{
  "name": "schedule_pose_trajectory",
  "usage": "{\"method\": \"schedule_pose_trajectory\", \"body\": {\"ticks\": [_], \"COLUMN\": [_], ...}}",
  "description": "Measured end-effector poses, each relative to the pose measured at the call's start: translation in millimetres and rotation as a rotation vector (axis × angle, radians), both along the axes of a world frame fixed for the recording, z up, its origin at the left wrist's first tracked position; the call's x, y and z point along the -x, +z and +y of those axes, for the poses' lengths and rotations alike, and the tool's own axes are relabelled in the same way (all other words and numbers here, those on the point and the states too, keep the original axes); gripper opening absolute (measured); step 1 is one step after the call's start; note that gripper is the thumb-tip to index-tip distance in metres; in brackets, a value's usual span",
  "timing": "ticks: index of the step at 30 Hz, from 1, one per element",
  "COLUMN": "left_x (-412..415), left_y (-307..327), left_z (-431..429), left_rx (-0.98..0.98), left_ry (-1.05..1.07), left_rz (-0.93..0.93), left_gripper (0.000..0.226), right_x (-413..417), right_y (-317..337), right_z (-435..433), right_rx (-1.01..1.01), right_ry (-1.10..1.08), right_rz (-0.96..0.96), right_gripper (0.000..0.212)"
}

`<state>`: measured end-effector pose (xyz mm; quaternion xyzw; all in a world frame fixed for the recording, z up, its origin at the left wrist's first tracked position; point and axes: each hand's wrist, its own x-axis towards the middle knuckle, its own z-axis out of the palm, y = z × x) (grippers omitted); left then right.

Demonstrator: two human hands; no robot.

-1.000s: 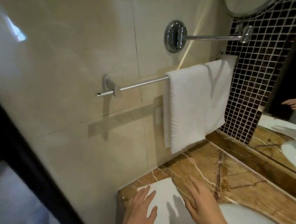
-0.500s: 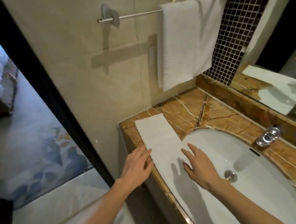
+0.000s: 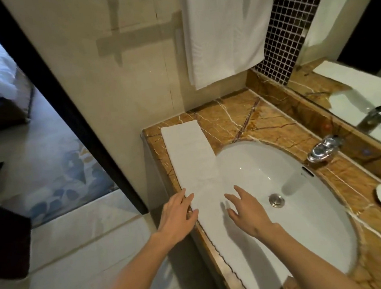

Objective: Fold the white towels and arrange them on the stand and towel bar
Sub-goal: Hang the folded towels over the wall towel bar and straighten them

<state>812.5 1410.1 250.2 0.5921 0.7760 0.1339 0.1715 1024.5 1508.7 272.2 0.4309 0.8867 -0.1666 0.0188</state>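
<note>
We note the left hand (image 3: pixel 176 216), fingers straight, touching the 9 o'clock edge of the folded towel (image 3: pixel 190 153) on the surface (image 3: pixel 241 120). The right hand (image 3: pixel 248 211), fingers spread, is at its 3 o'clock edge; contact unclear. A second towel (image 3: pixel 224 27) hangs at 12 o'clock.

Both bare forearms are extended forward, and the left hand (image 3: pixel 177 216) and the right hand (image 3: pixel 248 211) are held palm-down, side by side, with fingers straight and slightly spread.
</note>
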Motion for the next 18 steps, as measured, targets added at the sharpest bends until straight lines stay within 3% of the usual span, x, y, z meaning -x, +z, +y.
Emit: {"method": "schedule_pose_trajectory", "body": {"ticks": [6,12,18], "left_x": [-14,-26,-29], "left_y": [-12,-12,-9], "left_z": [-4,14,29], "left_rx": [0.103,0.040,0.034], "left_ry": [0.159,0.393,0.568], "left_rz": [-0.230,-0.588,-0.781], "left_gripper": [0.061,0.055,0.053], "right_x": [3,25,32], "right_y": [-19,-47,-74], "right_z": [20,53,58], "right_rx": [0.209,0.528,0.696], "right_ry": [-0.026,-0.171,-0.300], "right_rz": [-0.034,0.066,0.170], "right_gripper": [0.053,0.060,0.061]}}
